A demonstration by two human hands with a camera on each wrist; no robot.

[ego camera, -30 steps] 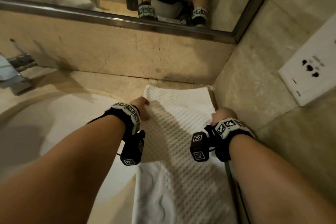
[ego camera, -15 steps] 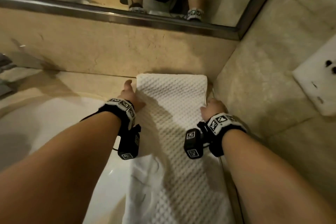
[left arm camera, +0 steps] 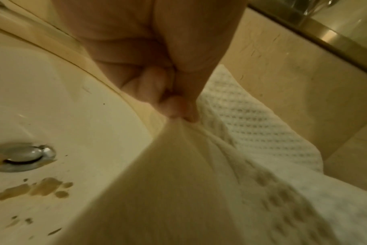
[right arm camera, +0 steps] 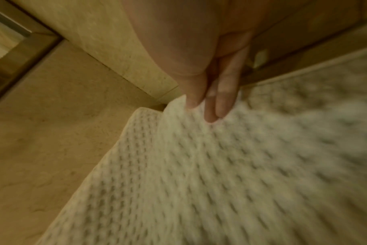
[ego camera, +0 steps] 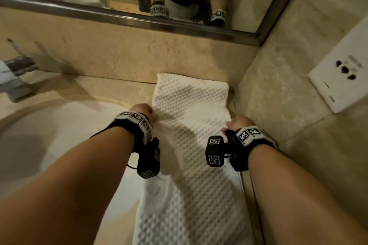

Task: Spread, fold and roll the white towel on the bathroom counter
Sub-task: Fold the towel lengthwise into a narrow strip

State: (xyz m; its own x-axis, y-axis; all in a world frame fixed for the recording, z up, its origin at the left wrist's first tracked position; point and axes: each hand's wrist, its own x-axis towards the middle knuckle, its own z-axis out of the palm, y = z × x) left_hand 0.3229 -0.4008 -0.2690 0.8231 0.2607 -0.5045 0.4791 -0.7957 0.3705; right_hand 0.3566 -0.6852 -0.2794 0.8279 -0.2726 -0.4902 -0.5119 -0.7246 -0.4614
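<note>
Towel (ego camera: 191, 125) edges pinched, apparently both hands.

No legible text, brand, number or sign appears in any view. Wrist bands (ego camera: 139, 118) on both forearms, and the black camera blocks (ego camera: 214, 150) below them, carry black-and-white square coded markers, not readable characters. The white socket plate (ego camera: 338, 77) on the right wall bears small grey print above the pin holes and beside a lower switch, too blurred to read.
</note>
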